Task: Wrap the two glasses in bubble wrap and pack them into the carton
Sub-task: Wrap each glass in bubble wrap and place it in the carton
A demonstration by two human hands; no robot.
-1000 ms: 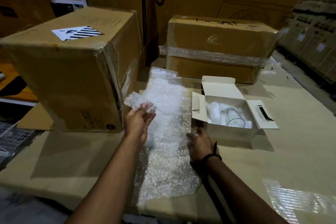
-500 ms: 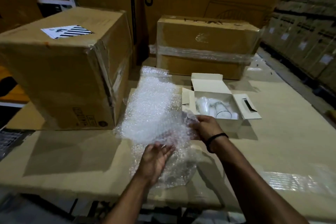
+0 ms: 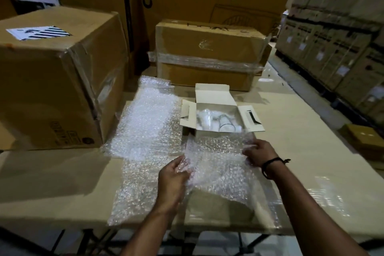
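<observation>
The bubble wrap sheet (image 3: 218,166) hides the fingertips of the left hand (image 3: 172,176) and right hand (image 3: 260,154) and part of the near wall of the white carton (image 3: 215,94). Inside, the glasses (image 3: 224,125) blur together. The top edge cuts off the far printed box (image 3: 207,6).

We note clear, glossy plastic bubble wrap (image 3: 145,122). The carton (image 3: 216,97) is matt white card; the table (image 3: 52,176) smooth, beige.

Dim warm light; glare on bubble wrap (image 3: 145,122); soft blur; wide-angle bending at edges.
</observation>
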